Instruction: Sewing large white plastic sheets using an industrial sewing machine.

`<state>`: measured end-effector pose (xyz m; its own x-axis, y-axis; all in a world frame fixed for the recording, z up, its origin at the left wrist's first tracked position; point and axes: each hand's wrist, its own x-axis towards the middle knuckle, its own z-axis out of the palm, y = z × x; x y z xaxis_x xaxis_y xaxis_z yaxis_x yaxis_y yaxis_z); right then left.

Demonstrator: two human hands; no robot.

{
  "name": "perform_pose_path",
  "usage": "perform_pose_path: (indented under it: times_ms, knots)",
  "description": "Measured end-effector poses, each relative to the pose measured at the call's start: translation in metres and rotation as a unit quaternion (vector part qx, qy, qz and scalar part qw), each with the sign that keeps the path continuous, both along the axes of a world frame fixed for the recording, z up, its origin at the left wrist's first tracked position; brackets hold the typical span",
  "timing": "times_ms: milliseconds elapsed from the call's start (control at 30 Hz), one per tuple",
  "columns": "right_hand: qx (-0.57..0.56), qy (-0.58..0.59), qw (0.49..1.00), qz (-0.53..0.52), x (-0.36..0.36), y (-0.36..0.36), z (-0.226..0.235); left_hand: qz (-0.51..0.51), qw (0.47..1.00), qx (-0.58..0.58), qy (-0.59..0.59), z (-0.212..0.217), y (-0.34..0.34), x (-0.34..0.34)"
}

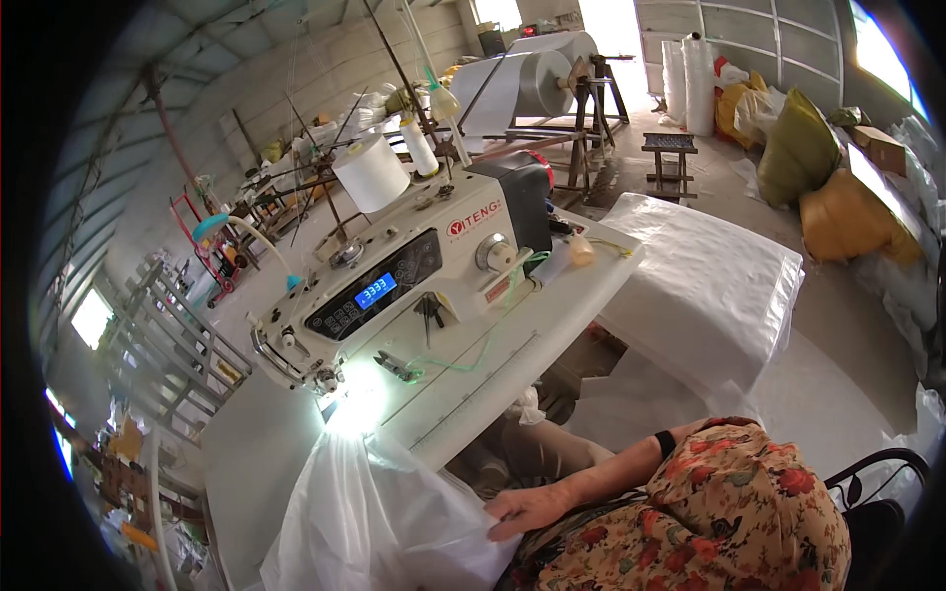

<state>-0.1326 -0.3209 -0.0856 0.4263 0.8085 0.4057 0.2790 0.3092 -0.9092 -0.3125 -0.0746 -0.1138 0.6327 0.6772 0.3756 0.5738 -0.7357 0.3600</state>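
Observation:
My right hand is closed on the edge of a thin, translucent white plastic sheet near the table's front edge. From there the sheet runs up to the needle end of a white sewing machine, where a bright lamp glare hides the needle and presser foot. The machine's blue display is lit. My left hand is not in view. Thread snips lie on the table beside the needle area, by a loose green cord. A large white thread cone stands behind the machine head.
A stack of white plastic sheets lies right of the table. Beyond it stands a small stool. A large roll of white material sits on a frame at the back. Stuffed sacks line the right wall. A chair back shows at right.

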Motion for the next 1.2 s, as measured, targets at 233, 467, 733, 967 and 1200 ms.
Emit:
perform_pose_path:
  times_ms: [233, 467, 733, 967, 1200]
  knots:
    - [-0.277, 0.019, 0.942, -0.188, 0.025, -0.044, -0.039, -0.003, 0.999, 0.039, 0.027, -0.025, 0.004, -0.018]
    - [-0.397, -0.267, 0.851, -0.217, 0.03, -0.027, 0.029, -0.057, 0.994, 0.092, 0.001, -0.056, -0.019, -0.036]
    - [-0.148, -0.276, 0.95, 0.006, 0.004, 0.044, 0.015, -0.039, 0.991, 0.092, 0.085, -0.108, -0.013, -0.052]
    - [-0.3, -0.292, 0.9, 0.123, 0.008, 0.053, -0.039, -0.1, 0.989, -0.064, 0.084, -0.071, 0.0, -0.055]
    - [-0.281, -0.125, 0.936, 0.17, 0.006, 0.052, 0.009, 0.085, 0.899, -0.424, -0.065, 0.021, -0.01, -0.123]
